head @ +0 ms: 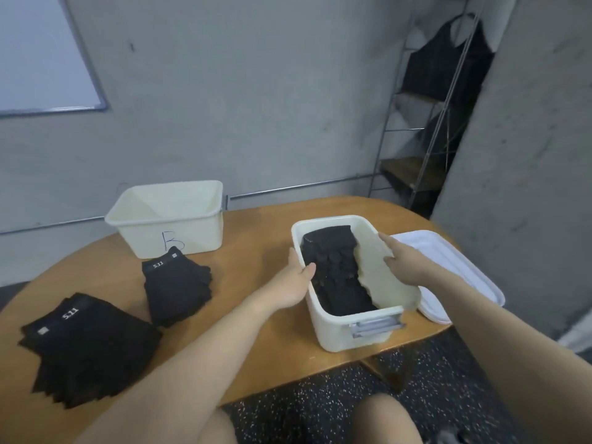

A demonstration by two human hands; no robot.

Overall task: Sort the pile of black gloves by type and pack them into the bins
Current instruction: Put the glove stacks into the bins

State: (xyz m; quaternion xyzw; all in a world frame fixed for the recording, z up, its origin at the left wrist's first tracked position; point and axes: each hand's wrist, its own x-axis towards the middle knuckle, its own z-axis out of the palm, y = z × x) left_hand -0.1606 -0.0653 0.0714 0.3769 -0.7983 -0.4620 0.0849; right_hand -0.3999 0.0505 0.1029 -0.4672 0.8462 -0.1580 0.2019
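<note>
Hands [296, 280] [405, 262] gripped the near bin's [352, 334] two rims, fingers curled over. Lid [448, 277] lay beside it; glove stacks [176, 290] [89, 347] and bin B [166, 219] sat left on the desk [256, 232].

Both bare forearms reach forward, the left hand [296, 277] with its thumb hooked rightward apart from its fingers, the right hand [402, 259] palm-down, its fingers curled toward the left.
</note>
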